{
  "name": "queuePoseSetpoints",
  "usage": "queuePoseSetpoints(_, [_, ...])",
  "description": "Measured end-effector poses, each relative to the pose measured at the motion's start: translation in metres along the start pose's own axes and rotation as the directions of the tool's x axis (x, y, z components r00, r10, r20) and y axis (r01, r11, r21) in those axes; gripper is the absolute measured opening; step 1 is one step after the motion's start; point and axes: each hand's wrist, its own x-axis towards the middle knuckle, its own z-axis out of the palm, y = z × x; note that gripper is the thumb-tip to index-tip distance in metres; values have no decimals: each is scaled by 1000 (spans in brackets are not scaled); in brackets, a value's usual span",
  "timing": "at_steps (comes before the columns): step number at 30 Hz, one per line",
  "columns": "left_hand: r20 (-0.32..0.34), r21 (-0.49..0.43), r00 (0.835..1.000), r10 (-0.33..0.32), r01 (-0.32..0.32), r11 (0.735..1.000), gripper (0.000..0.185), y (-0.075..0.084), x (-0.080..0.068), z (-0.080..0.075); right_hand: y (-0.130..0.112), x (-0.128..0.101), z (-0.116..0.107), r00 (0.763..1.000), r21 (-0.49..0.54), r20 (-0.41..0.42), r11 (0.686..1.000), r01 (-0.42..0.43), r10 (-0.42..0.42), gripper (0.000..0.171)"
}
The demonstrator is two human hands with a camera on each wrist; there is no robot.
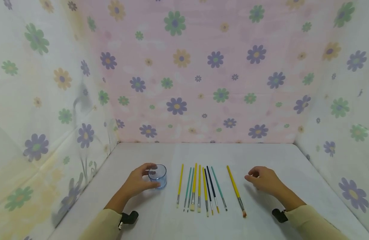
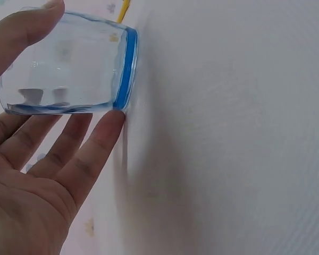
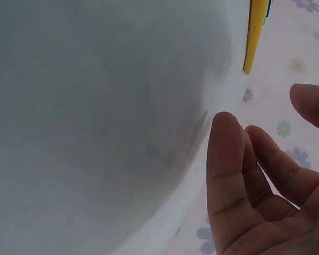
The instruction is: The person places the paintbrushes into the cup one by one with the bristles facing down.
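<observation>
My left hand [image 1: 139, 180] grips a clear glass [image 1: 162, 180] with a blue base, its thumb on one side and its fingers on the other. In the left wrist view the glass [image 2: 69, 64] looks empty and stands close to the tabletop. My right hand [image 1: 264, 180] hovers above the table with loosely bent fingers and holds nothing. Nearest to it lies a yellow-handled paintbrush [image 1: 233, 181] with brown bristles, whose handle [image 3: 254, 37] also shows in the right wrist view. Between the hands several more paintbrushes [image 1: 199, 186] lie in a row, bristles toward me.
The white table [image 1: 148, 216] has a flower-patterned pink cloth [image 1: 199, 133] at its back. Pale flowered cloths hang at the left [image 1: 67, 140] and right [image 1: 337, 133] sides. Dark wrist mounts [image 1: 129, 217] sit at both sleeves.
</observation>
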Motion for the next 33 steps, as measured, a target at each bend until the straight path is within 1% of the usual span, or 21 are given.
queuePoseSetpoints(2, [-1,-13,1000,2,-2,1000,84,0,0,1,-2,4,5,999,40,22,999,-33,32,35])
queuePoseSetpoints(5, [-11,-33,1000,-7,7,999,83,-1,2,4,-6,8,11,996,87,48,993,-76,72,35])
queuePoseSetpoints(11, [6,-68,1000,-20,20,998,83,2,5,12,-12,16,23,987,122,82,981,-148,139,36])
queuePoseSetpoints(14, [17,-78,1000,-6,7,997,81,7,6,15,-17,20,27,982,122,94,977,-173,162,36])
queuePoseSetpoints(19, [28,-86,999,23,-21,996,81,10,9,20,-25,23,31,980,118,97,975,-186,175,35])
queuePoseSetpoints(26, [32,-110,999,14,-11,994,84,13,12,31,-30,23,32,977,103,91,974,-203,194,38])
queuePoseSetpoints(29, [28,-104,999,15,-12,994,85,13,10,32,-32,24,33,975,95,94,973,-209,200,36])
queuePoseSetpoints(33, [14,-94,1000,16,-14,995,82,11,9,32,-35,28,36,971,72,110,973,-220,212,31])
